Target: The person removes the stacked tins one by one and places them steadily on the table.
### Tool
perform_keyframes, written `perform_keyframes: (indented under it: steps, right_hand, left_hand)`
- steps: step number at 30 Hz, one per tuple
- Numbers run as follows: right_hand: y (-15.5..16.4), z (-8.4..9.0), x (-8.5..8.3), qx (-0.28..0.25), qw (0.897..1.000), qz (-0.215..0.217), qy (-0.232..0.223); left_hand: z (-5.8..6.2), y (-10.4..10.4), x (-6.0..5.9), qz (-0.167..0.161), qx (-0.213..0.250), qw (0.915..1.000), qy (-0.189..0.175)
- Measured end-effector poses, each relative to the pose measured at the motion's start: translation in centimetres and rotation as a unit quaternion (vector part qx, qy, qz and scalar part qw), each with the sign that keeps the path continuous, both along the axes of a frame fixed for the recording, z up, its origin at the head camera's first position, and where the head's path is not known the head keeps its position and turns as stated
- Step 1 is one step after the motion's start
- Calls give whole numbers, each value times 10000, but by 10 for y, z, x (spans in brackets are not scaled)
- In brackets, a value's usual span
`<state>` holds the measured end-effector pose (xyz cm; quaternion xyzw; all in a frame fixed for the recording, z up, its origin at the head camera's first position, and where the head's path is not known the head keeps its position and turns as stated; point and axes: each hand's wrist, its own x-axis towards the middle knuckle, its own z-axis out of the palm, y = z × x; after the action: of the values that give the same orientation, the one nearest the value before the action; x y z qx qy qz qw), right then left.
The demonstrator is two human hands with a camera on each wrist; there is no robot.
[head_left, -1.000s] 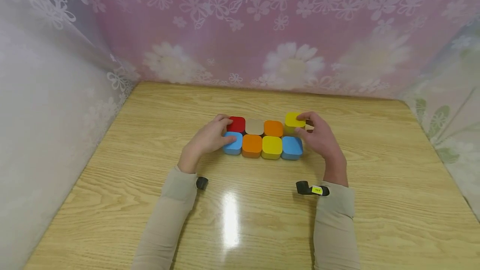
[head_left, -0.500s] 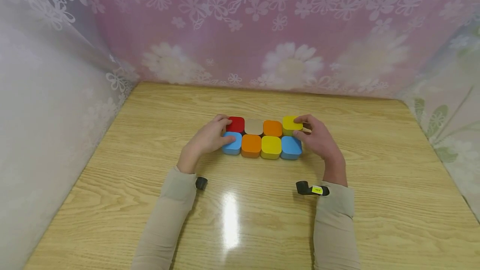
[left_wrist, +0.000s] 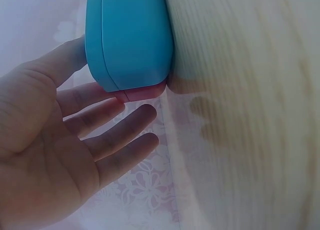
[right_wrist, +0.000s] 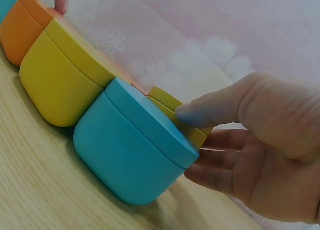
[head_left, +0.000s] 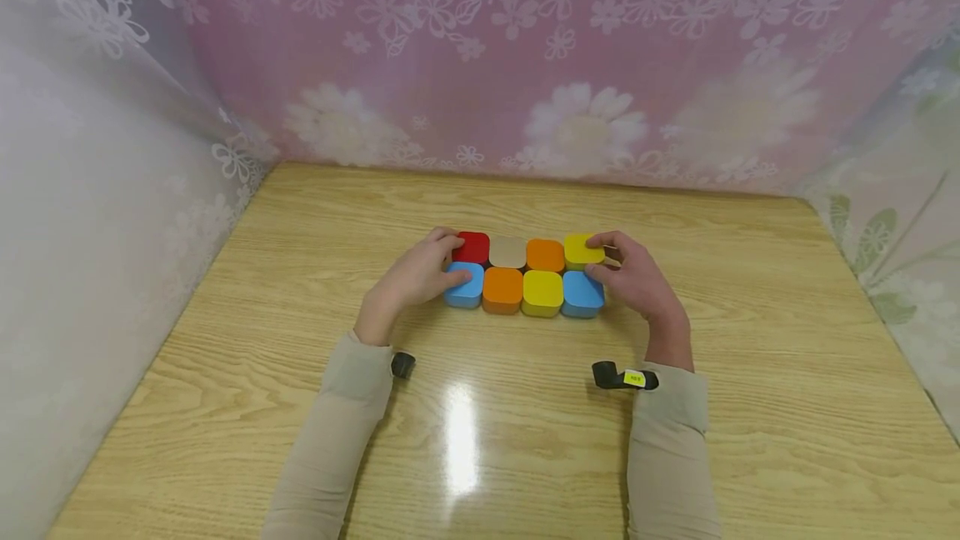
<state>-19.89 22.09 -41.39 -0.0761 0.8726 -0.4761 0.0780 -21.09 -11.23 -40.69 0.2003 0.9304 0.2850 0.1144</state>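
Small rounded boxes, each with a seam below its top, stand in two rows on the table. The back row runs red box (head_left: 471, 247), beige box (head_left: 507, 252), orange box (head_left: 545, 254), yellow box (head_left: 576, 251). In front are a left blue box (head_left: 462, 290), another orange box (head_left: 502, 290), another yellow box (head_left: 542, 292) and a right blue box (head_left: 582, 295). My left hand (head_left: 417, 273) rests its thumb on the left blue box and a finger at the red one, other fingers extended. My right hand (head_left: 637, 277) pinches the back yellow box between thumb and fingers.
The wooden table (head_left: 300, 215) ends at the back against a pink floral curtain (head_left: 480, 65). Pale fabric (head_left: 112, 232) hangs at the left side. A black wrist camera (head_left: 402, 365) sits by the left cuff, another black wrist camera (head_left: 605, 374) by the right.
My right hand has lowered the back yellow box and brought it slightly left and nearer, into line with the back row. My left hand stays in place.
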Motion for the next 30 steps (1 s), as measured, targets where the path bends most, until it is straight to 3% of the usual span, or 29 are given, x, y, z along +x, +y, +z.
perform_keyframes:
  steps: [18,30]
  right_hand:
    - [0,-3,-2,225,9993,115,-285]
    - [-4,-1,-1,567,9982,-97,-152]
  left_hand:
    - [0,0,0,3,-61,10000,-2]
    - [0,-1,0,-18,43,10000,21]
